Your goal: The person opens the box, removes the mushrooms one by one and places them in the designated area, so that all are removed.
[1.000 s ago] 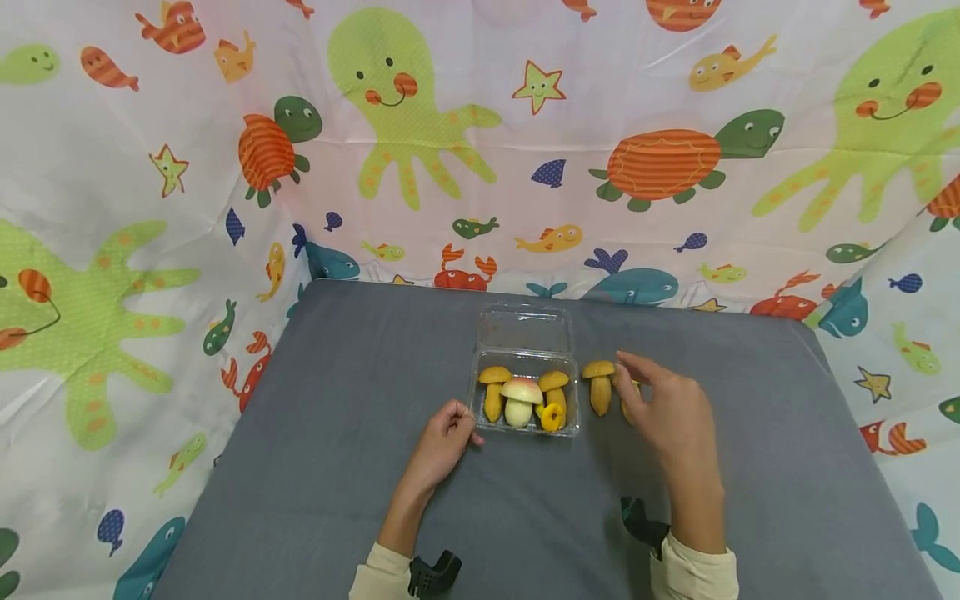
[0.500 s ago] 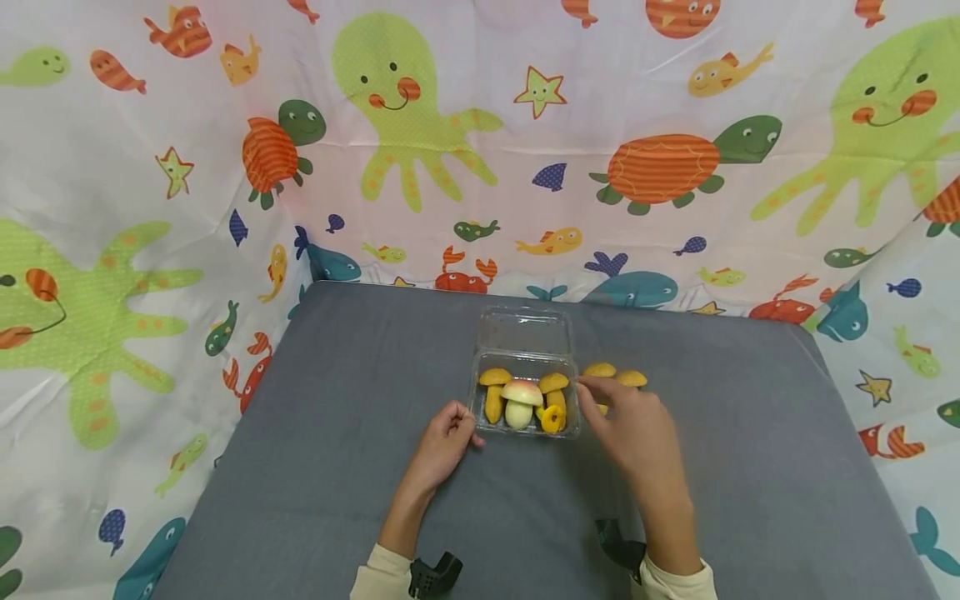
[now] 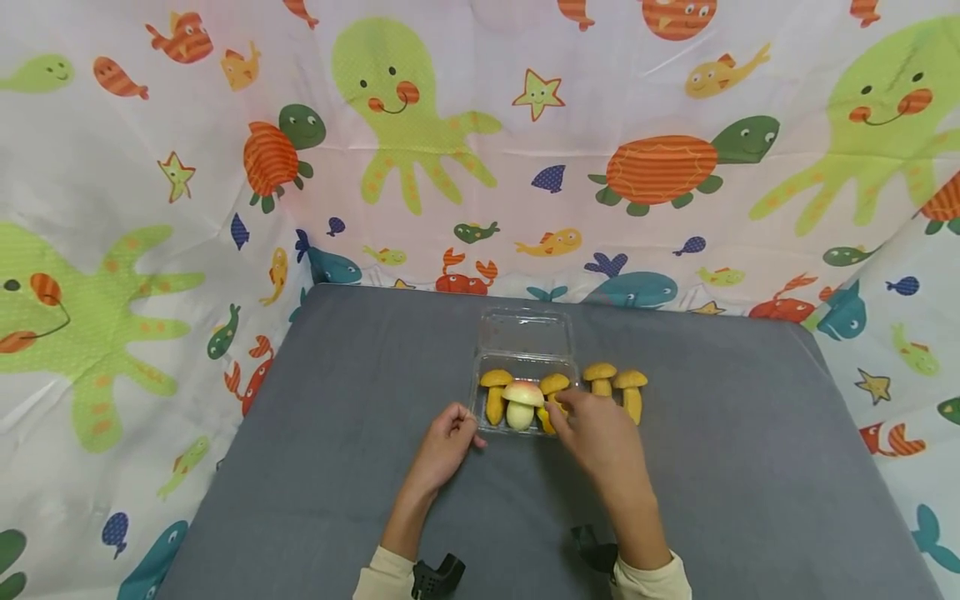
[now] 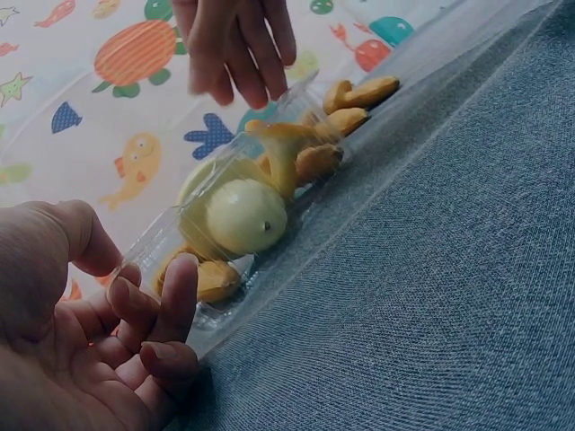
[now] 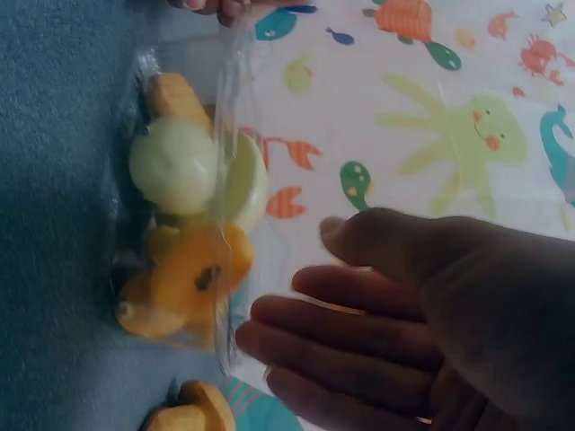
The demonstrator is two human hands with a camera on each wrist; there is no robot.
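A clear plastic box [image 3: 525, 333] lies with its lid folded back. It holds a pale, red-topped mushroom [image 3: 521, 414], [image 4: 247, 216], yellow mushrooms [image 3: 494, 404] at both sides and a small yellow trumpet-like piece [image 4: 283, 153], [image 5: 193, 269]. At the front left corner my left hand [image 3: 442, 446], [image 4: 99, 332] pinches the box's rim between thumb and fingers. Above the box's right side hovers my right hand [image 3: 603, 450], [image 5: 386, 323], its fingers fairly straight and holding nothing; it hides part of the contents in the head view.
Two yellow mushrooms, one [image 3: 600, 373] nearer the box and one [image 3: 632, 396] farther right, lie on the grey cloth [image 3: 352, 367]. A white curtain [image 3: 480, 100] printed with sea animals rises behind the table and along both sides.
My right hand has moved left from the loose mushrooms to over the box's right side, uncovering the farther mushroom. My left hand has stayed at the corner.
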